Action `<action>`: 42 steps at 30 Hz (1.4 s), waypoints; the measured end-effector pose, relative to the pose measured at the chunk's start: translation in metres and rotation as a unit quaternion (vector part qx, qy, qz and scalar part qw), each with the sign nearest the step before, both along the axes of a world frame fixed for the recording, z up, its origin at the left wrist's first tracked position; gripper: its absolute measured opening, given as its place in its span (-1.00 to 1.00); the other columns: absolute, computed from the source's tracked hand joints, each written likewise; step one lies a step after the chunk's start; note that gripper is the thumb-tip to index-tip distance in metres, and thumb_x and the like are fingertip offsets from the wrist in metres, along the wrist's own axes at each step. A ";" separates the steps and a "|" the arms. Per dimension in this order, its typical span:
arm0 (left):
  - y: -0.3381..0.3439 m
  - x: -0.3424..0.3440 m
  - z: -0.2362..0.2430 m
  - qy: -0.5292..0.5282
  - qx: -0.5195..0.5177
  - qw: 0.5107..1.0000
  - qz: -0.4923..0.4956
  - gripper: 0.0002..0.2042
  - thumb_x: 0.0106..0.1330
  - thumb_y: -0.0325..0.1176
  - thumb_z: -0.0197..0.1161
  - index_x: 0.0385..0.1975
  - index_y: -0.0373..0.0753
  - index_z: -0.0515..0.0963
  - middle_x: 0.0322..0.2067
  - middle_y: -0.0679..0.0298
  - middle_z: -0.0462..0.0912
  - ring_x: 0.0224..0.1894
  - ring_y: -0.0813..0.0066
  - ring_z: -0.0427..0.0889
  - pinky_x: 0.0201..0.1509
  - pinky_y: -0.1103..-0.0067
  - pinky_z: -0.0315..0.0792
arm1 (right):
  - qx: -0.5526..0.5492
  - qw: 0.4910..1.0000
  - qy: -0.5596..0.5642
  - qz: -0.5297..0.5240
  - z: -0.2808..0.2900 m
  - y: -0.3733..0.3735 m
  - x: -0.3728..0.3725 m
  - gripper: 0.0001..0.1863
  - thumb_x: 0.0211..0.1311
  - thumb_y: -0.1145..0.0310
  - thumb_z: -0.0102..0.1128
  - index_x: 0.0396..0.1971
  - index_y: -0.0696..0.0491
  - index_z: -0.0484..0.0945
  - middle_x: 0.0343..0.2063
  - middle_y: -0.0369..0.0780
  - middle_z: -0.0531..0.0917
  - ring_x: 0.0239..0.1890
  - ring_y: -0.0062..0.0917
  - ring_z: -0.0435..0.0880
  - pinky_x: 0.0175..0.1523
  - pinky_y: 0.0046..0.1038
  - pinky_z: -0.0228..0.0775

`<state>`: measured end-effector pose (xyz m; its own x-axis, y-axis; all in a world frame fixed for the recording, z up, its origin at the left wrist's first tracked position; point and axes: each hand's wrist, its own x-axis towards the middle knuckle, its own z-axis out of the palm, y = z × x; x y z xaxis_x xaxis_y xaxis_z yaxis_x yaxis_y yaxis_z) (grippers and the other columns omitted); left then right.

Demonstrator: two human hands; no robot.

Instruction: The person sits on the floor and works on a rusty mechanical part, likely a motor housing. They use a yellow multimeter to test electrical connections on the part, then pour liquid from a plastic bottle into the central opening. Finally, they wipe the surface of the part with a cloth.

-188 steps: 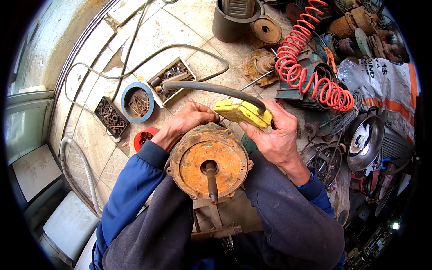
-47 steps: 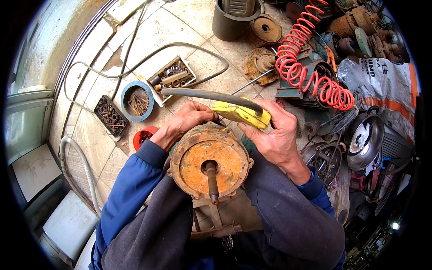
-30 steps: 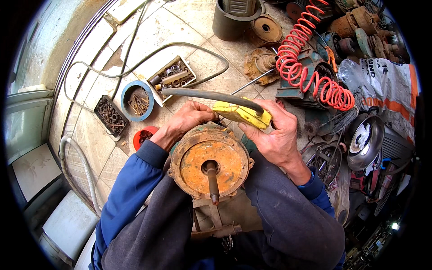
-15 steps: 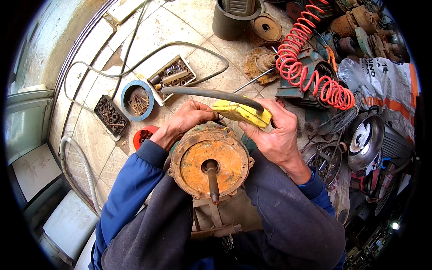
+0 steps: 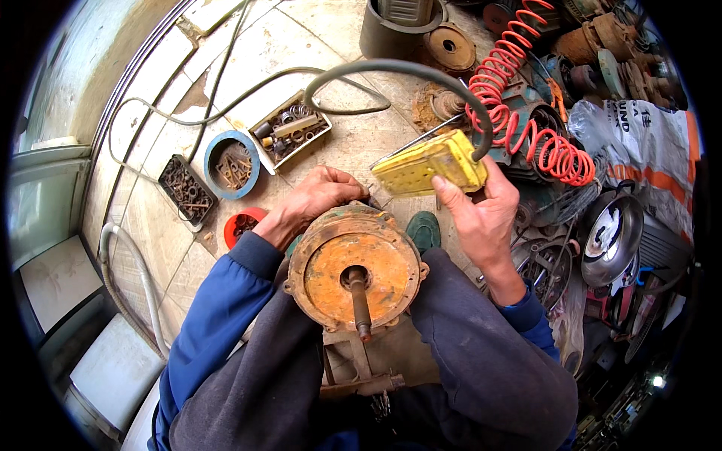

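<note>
A rusty round electric motor (image 5: 320,289) sits between my knees, its shaft (image 5: 361,310) pointing toward me. Just beyond its far rim, my left hand (image 5: 317,197) is closed in a pinch; whatever its fingertips hold is hidden from me. To the right, my right hand (image 5: 489,225) grips a worn yellow box (image 5: 425,167), thumb on its near edge and fingers behind. The box is tilted and raised above the floor. A thick dark cable (image 5: 406,68) comes out of its right end and arches over to the left.
Beyond my left hand stand a tray of sockets (image 5: 297,131), a blue ring-shaped container of bolts (image 5: 250,180), a black tray of small parts (image 5: 186,194) and a red bowl (image 5: 235,225). At right are a coiled red hose (image 5: 560,154), motor parts and a metal pan (image 5: 613,237).
My right hand has moved right and slightly down with the yellow box, turning it so more of its broad face shows. The cable now bows higher. My left hand stays at the motor.
</note>
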<state>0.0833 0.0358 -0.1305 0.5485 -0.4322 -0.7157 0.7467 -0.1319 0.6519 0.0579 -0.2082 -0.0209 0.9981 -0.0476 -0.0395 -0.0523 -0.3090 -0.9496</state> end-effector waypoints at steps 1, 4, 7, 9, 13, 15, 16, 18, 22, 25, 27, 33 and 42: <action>0.000 0.000 0.000 -0.006 0.004 1.000 -0.001 -0.86 0.34 -0.40 0.34 -0.27 -0.33 0.76 -0.43 0.37 0.76 -0.47 0.74 0.62 -0.40 0.70 0.49 | -0.010 1.000 -0.011 -0.011 -0.002 -0.002 0.002 -0.72 0.27 0.49 0.42 -0.05 0.20 0.63 -0.24 -0.23 0.78 -0.23 -0.65 0.69 -0.06 -0.52 0.54; -0.001 0.001 0.008 -0.003 -0.011 1.000 -0.006 -0.86 0.34 -0.41 0.32 -0.29 -0.33 0.76 -0.45 0.39 0.74 -0.48 0.76 0.59 -0.42 0.71 0.44 | -0.046 0.998 -0.016 -0.045 -0.011 -0.022 0.011 -0.72 0.28 0.52 0.40 -0.03 0.20 0.63 -0.22 -0.26 0.76 -0.19 -0.65 0.67 -0.03 -0.53 0.53; 0.001 0.001 0.005 0.015 -0.022 1.000 0.000 -0.86 0.29 -0.39 0.40 -0.30 -0.34 0.78 -0.45 0.29 0.76 -0.51 0.67 0.59 -0.46 0.64 0.44 | -0.018 0.997 0.020 -0.071 -0.037 -0.049 0.014 -0.74 0.30 0.53 0.37 -0.04 0.24 0.62 -0.21 -0.27 0.76 -0.21 -0.68 0.66 -0.03 -0.55 0.52; 0.003 -0.002 -0.004 0.013 -0.005 1.000 0.013 -0.86 0.33 -0.41 0.32 -0.28 -0.32 0.76 -0.43 0.37 0.73 -0.48 0.73 0.55 -0.43 0.69 0.40 | -0.015 0.995 0.064 -0.077 -0.054 -0.068 0.011 -0.75 0.30 0.53 0.37 -0.05 0.25 0.62 -0.21 -0.27 0.75 -0.22 -0.69 0.66 -0.04 -0.56 0.52; 0.014 -0.007 -0.004 -0.038 -0.002 0.997 0.073 -0.84 0.38 -0.38 0.29 -0.22 -0.29 0.75 -0.32 0.39 0.74 -0.37 0.75 0.55 -0.31 0.74 0.41 | 0.009 0.984 0.152 -0.095 -0.093 -0.106 -0.007 -0.77 0.28 0.55 0.37 -0.08 0.24 0.63 -0.22 -0.28 0.74 -0.25 -0.70 0.65 -0.10 -0.56 0.53; 0.033 -0.009 0.004 -0.031 -0.017 0.993 0.110 -0.83 0.42 -0.32 0.31 -0.20 -0.28 0.73 -0.26 0.38 0.75 -0.32 0.75 0.56 -0.23 0.75 0.42 | 0.001 0.975 0.190 -0.114 -0.114 -0.128 -0.022 -0.75 0.27 0.52 0.38 -0.09 0.24 0.62 -0.26 -0.27 0.73 -0.28 -0.67 0.67 -0.14 -0.54 0.57; 0.043 -0.012 0.012 -0.039 -0.003 0.991 0.131 -0.83 0.43 -0.30 0.32 -0.19 -0.27 0.73 -0.27 0.39 0.75 -0.32 0.75 0.56 -0.23 0.75 0.43 | -0.002 0.967 0.222 -0.127 -0.118 -0.135 -0.028 -0.73 0.27 0.51 0.38 -0.07 0.25 0.61 -0.26 -0.26 0.72 -0.28 -0.66 0.68 -0.14 -0.53 0.57; 0.066 -0.015 0.035 -0.072 0.013 0.984 0.164 -0.83 0.45 -0.30 0.32 -0.18 -0.25 0.73 -0.27 0.40 0.75 -0.34 0.75 0.56 -0.23 0.76 0.42 | 0.000 0.952 0.260 -0.160 -0.116 -0.149 -0.040 -0.58 0.21 0.42 0.42 0.02 0.28 0.56 -0.21 -0.14 0.77 -0.20 -0.44 0.78 -0.04 -0.39 0.62; 0.119 -0.012 0.115 -0.188 -0.025 0.964 0.187 -0.82 0.44 -0.30 0.35 -0.17 -0.28 0.73 -0.29 0.36 0.77 -0.36 0.69 0.61 -0.19 0.70 0.53 | -0.352 0.896 0.236 -0.132 -0.062 -0.167 -0.046 -0.34 0.07 0.28 0.48 0.15 0.29 0.53 -0.07 0.11 0.76 0.02 -0.08 0.76 0.18 -0.20 0.53; 0.143 -0.012 0.216 -0.306 0.015 0.930 0.203 -0.74 0.43 -0.22 0.35 -0.14 -0.32 0.73 -0.27 0.32 0.74 -0.30 0.69 0.56 -0.16 0.71 0.46 | -0.286 0.950 0.124 -0.013 0.013 -0.165 -0.018 -0.51 0.14 0.29 0.43 -0.01 0.31 0.61 -0.13 0.09 0.77 -0.03 -0.15 0.78 0.11 -0.28 0.57; 0.154 -0.027 0.288 -0.426 0.060 0.885 0.180 -0.67 0.41 -0.14 0.38 -0.10 -0.33 0.72 -0.19 0.29 0.75 -0.21 0.64 0.59 -0.08 0.65 0.50 | -0.292 0.947 0.046 0.123 0.103 -0.112 -0.005 -0.61 0.21 0.30 0.37 -0.11 0.32 0.64 -0.19 0.07 0.77 -0.10 -0.18 0.79 0.04 -0.29 0.57; 0.112 -0.053 0.395 -0.592 -0.016 0.794 0.135 -0.68 0.42 -0.13 0.39 0.01 -0.22 0.72 -0.13 0.26 0.79 -0.07 0.62 0.67 0.20 0.56 0.57 | -0.429 0.853 -0.107 0.276 0.240 -0.024 -0.038 -0.68 0.31 0.23 0.31 -0.17 0.22 0.64 -0.28 0.09 0.71 -0.16 -0.04 0.73 -0.02 -0.16 0.56; 0.075 -0.108 0.345 -0.542 0.392 0.743 0.023 -0.73 0.35 -0.15 0.37 -0.16 -0.20 0.78 -0.17 0.10 0.74 -0.14 0.19 0.71 0.09 0.32 0.61 | -0.563 0.694 -0.179 0.412 0.119 0.067 -0.071 -0.62 0.21 0.23 0.44 -0.06 0.06 0.55 -0.07 -0.06 0.62 -0.07 -0.06 0.72 -0.02 -0.14 0.63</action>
